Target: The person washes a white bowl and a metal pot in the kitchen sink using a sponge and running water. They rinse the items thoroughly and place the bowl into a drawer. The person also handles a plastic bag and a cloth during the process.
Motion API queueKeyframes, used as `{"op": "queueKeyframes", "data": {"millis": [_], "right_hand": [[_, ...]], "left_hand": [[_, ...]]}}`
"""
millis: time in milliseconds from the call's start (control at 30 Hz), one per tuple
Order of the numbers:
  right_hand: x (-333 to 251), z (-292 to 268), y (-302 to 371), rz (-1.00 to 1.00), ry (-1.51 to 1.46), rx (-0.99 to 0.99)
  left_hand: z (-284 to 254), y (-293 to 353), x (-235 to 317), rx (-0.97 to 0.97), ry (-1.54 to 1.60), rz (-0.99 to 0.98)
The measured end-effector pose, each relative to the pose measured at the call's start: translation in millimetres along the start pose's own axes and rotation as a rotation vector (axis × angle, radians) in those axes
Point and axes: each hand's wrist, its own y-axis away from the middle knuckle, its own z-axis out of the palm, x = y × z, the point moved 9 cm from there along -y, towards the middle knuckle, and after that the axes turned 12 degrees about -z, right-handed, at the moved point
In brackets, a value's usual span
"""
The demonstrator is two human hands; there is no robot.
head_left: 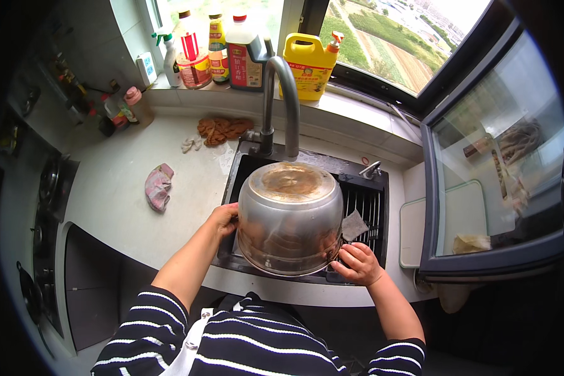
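Note:
A large metal pot (288,219) is held upside down over the black sink (229,252), its browned base turned up and its rim down. On the pot's left side is my left hand (225,219), closed against it, with the fingertips hidden behind the wall. My right hand (358,263) grips the pot low on the right, by the rim, where a dark handle partly shows between the fingers. Just behind the pot stands the grey curved faucet (287,94), its spout end close to the upturned base.
A pink cloth (159,187) and a brown rag (224,130) lie on the white counter (119,169). Several bottles line the sill, including a yellow pump jug (308,67). An open window pane (495,188) juts in at the right. A black rack (371,219) covers the sink's right side.

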Motion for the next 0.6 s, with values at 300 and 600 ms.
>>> {"op": "queueKeyframes", "data": {"millis": [300,600], "right_hand": [[3.5,10.3,15.1,0.039,0.005,-0.038],[6.6,23.8,32.0,0.095,-0.034,-0.022]], "left_hand": [[-25.3,-12.4,-0.2,0.085,0.025,0.034],[-33.2,-14.1,-4.0,0.126,0.039,0.006]]}}
